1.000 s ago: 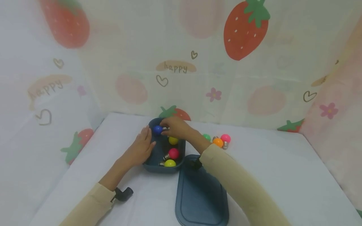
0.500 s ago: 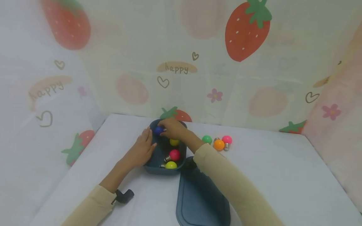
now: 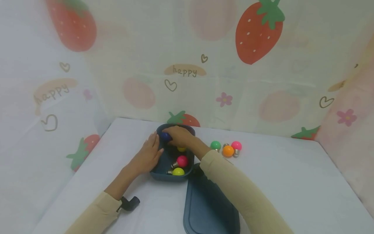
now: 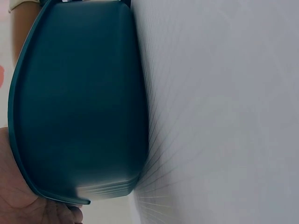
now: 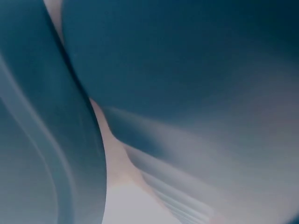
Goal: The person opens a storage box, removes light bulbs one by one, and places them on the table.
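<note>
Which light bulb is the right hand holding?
The blue light bulb, in the far half of the container: the only blue one in view, held by the right hand.

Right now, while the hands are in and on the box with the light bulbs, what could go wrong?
The blue bulb might slip from the right hand and knock the yellow bulb peeking out beside that hand.

The right sleeve is close to the green bulb, so it might brush it and set it rolling.

The left hand is against the rim of the box; a hard push could perhaps shift it.
</note>
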Motion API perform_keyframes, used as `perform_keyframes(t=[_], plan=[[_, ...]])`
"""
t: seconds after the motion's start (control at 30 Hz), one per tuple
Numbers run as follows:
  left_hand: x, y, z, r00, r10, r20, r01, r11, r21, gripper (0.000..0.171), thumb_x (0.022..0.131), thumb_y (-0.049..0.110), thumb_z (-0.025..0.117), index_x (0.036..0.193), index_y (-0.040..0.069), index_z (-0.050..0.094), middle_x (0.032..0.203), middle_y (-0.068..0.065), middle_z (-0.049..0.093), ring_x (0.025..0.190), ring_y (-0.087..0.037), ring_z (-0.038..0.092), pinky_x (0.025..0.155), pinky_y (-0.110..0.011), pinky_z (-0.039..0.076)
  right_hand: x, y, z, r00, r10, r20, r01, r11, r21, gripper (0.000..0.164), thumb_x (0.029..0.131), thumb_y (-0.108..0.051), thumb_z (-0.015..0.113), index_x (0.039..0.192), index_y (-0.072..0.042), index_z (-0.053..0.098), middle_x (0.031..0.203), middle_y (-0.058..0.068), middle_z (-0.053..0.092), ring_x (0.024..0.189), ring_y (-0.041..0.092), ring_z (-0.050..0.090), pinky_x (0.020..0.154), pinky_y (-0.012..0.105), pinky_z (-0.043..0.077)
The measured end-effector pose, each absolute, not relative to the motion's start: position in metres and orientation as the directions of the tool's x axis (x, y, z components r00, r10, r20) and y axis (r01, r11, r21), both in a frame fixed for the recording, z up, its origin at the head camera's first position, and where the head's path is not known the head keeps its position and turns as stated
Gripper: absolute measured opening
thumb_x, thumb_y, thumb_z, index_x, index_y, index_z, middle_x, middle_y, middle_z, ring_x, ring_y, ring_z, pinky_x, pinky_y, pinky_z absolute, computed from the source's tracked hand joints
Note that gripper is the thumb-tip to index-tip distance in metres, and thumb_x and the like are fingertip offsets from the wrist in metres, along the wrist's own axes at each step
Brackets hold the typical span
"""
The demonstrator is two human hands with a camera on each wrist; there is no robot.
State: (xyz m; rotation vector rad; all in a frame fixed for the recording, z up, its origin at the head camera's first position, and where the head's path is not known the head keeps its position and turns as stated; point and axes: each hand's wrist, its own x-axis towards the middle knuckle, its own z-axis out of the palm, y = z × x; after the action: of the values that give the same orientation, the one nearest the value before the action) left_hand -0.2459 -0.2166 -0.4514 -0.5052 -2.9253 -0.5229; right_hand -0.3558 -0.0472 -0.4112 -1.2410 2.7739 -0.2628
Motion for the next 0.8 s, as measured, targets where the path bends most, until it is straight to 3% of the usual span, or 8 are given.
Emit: perform_keyframes(t=[0.23, 0.57, 0.8], plan=[[-0.2427, -0.2153, -0.4483, -0.933, 0.308, 0.185, 0.354, 0.879, 0.319, 0.066, 0.109, 0.026, 0.041, 0.153, -0.017, 0.018, 0.163, -0.033, 0.010, 0.152, -0.045, 0.013, 0.119, -0.060, 0.020, -0.3555, -0.0458, -0.4144, -0.650, -0.760, -0.015, -0.753, 0.647, -0.120, 0.053, 0.094, -0.023, 0.076, 0.143, -0.012, 0.059, 0.137, 0.006, 0.064, 0.131, 0.022, 0.057, 0.110, 0.039, 0.044], [-0.2409, -0.2157, -0.4469, -0.936, 0.306, 0.175, 0.347, 0.881, 0.321, 0.066, 0.110, 0.026, 0.042, 0.153, -0.017, 0.018, 0.164, -0.033, 0.010, 0.152, -0.045, 0.013, 0.119, -0.059, 0.020, -0.3559, -0.0447, -0.4202, -0.659, -0.752, -0.018, -0.741, 0.653, -0.157, 0.048, 0.091, -0.013, 0.077, 0.137, -0.016, 0.065, 0.129, 0.003, 0.069, 0.122, 0.021, 0.063, 0.106, 0.039, 0.048], [-0.2420, -0.2157, -0.4466, -0.936, 0.307, 0.176, 0.348, 0.883, 0.315, 0.066, 0.110, 0.026, 0.041, 0.153, -0.017, 0.017, 0.164, -0.033, 0.009, 0.152, -0.045, 0.013, 0.119, -0.059, 0.019, -0.3593, -0.0434, -0.4188, -0.646, -0.762, 0.034, -0.758, 0.636, -0.142, 0.047, 0.090, -0.022, 0.080, 0.135, -0.016, 0.066, 0.130, 0.002, 0.069, 0.124, 0.020, 0.061, 0.109, 0.037, 0.045]])
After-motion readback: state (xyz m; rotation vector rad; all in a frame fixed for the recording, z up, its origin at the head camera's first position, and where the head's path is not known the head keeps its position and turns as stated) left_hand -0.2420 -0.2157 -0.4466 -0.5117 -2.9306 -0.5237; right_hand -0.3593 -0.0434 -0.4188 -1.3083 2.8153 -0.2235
